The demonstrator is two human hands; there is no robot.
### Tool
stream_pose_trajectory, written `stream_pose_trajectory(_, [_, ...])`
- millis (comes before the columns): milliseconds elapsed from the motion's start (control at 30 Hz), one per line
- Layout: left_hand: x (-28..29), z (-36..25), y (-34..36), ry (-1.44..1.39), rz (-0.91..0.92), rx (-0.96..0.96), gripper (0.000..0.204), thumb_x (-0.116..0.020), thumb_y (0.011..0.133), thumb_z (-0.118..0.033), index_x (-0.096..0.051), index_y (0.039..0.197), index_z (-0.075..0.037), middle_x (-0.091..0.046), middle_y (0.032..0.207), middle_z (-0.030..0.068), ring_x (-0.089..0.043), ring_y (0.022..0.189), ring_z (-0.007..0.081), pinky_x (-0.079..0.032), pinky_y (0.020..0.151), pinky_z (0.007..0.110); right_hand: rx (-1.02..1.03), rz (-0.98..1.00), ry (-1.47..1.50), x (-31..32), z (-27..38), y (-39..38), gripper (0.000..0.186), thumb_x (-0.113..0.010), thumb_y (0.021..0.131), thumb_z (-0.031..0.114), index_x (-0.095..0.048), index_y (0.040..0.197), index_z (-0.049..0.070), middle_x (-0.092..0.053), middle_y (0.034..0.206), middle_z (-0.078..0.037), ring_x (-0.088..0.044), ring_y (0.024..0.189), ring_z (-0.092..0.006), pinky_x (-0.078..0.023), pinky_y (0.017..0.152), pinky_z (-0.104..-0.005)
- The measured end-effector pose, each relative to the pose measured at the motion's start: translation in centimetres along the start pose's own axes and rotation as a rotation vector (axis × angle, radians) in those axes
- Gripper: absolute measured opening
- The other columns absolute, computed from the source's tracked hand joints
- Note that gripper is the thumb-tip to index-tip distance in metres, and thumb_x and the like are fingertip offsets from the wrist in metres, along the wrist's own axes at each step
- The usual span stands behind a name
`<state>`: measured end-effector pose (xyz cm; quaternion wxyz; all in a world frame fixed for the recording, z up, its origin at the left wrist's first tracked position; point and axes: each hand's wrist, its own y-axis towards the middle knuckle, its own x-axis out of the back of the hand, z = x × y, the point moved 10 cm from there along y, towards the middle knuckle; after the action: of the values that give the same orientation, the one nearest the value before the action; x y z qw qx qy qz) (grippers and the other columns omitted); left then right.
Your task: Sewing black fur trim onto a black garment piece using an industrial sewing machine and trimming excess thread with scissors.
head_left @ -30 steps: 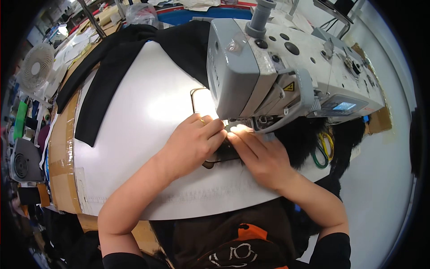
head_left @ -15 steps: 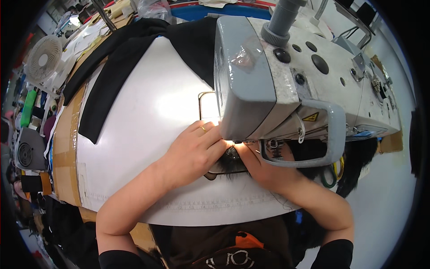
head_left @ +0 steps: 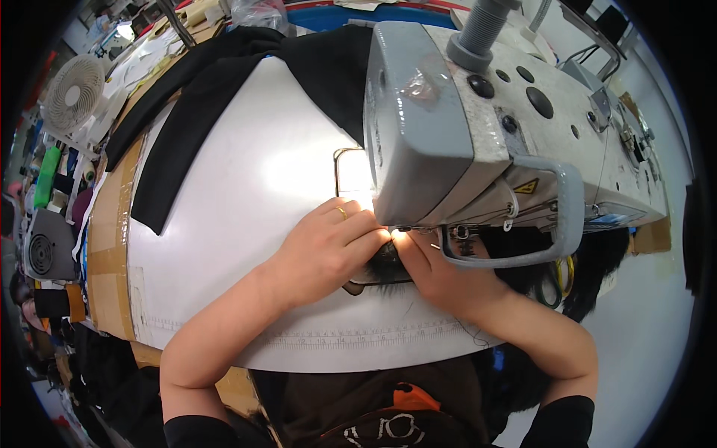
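Observation:
Beneath the lit needle area of a grey-and-white sewing machine, both hands hold the edge of a small black furry piece. My left hand comes from the left, its fingers bent and closed at the edge, a ring on one finger. My right hand comes from the right, thumb and forefinger closed on the same edge. The two sets of fingertips almost meet just below the machine head. The machine hides the needle, the presser foot and some of the fingertips.
A black garment lies spread over the white table. A grey finger guard juts from the machine near my right hand. Green-handled scissors and more black fur lie on the right. A white fan stands far left.
The view has shifted slightly, so the machine head appears a little further right. My fingertips have come a bit closer together on the furry piece; both hands keep their hold.

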<state>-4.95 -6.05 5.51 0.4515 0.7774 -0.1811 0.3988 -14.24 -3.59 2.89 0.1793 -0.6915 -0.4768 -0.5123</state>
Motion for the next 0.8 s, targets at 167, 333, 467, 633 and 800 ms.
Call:
stream_pose_trajectory(167, [-0.7, 1.0, -0.1, -0.078, 0.008, 0.059, 0.02, -0.069, 0.076, -0.002, -0.065, 0.096, -0.005, -0.058, 0.093, 0.0078, -0.061, 0.091, 0.0275, -0.051, 0.084, 0.039, -0.155, -0.118, 0.354, 1.7, -2.9, 0.8, 0.015, -0.061, 0.091, 0.017, -0.066, 0.105, 0.014, -0.064, 0.105, 0.0, -0.068, 0.095, -0.016, -0.056, 0.066, -0.0274])
stream_pose_trajectory(333, [-1.8, 2.7, -0.7, -0.218, 0.101, 0.194, 0.022, -0.07, 0.074, 0.003, -0.063, 0.094, -0.005, -0.057, 0.093, 0.0089, -0.059, 0.093, 0.0311, -0.048, 0.087, 0.042, 0.022, 0.043, -0.049, -0.1, -0.7, 0.6, 0.014, -0.061, 0.091, 0.015, -0.065, 0.104, 0.01, -0.061, 0.102, 0.0, -0.064, 0.097, -0.0132, -0.057, 0.069, -0.0245])
stream_pose_trajectory(467, [-1.3, 1.9, -0.2, -0.172, 0.091, 0.144, 0.024, -0.069, 0.074, 0.005, -0.063, 0.094, -0.005, -0.058, 0.094, 0.01, -0.059, 0.093, 0.0317, -0.049, 0.086, 0.041, 0.019, 0.054, 0.14, -0.6, -0.3, 0.0, 0.025, -0.063, 0.087, 0.016, -0.066, 0.11, 0.005, -0.06, 0.101, -0.001, -0.063, 0.1, -0.0138, -0.057, 0.076, -0.0243])
stream_pose_trajectory(633, [-0.7, 0.0, -0.2, -0.013, 0.102, -0.001, 0.022, -0.066, 0.079, -0.006, -0.068, 0.101, 0.001, -0.058, 0.095, 0.0089, -0.061, 0.093, 0.0266, -0.05, 0.084, 0.037, 0.071, 0.116, 0.27, -2.0, 1.0, -0.9, 0.039, -0.066, 0.083, 0.016, -0.066, 0.12, 0.004, -0.059, 0.104, -0.003, -0.064, 0.101, -0.0152, -0.058, 0.077, -0.0264])
stream_pose_trajectory(800, [-0.6, -3.9, 0.0, 0.213, 0.208, -0.085, 0.032, -0.065, 0.08, -0.009, -0.072, 0.106, 0.008, -0.06, 0.099, 0.0092, -0.06, 0.094, 0.0238, -0.05, 0.086, 0.035, -0.152, 0.123, 0.325, 0.1, -0.5, -1.1, 0.043, -0.06, 0.089, 0.013, -0.065, 0.13, 0.002, -0.062, 0.127, -0.008, -0.066, 0.107, -0.0235, -0.054, 0.097, -0.0367])
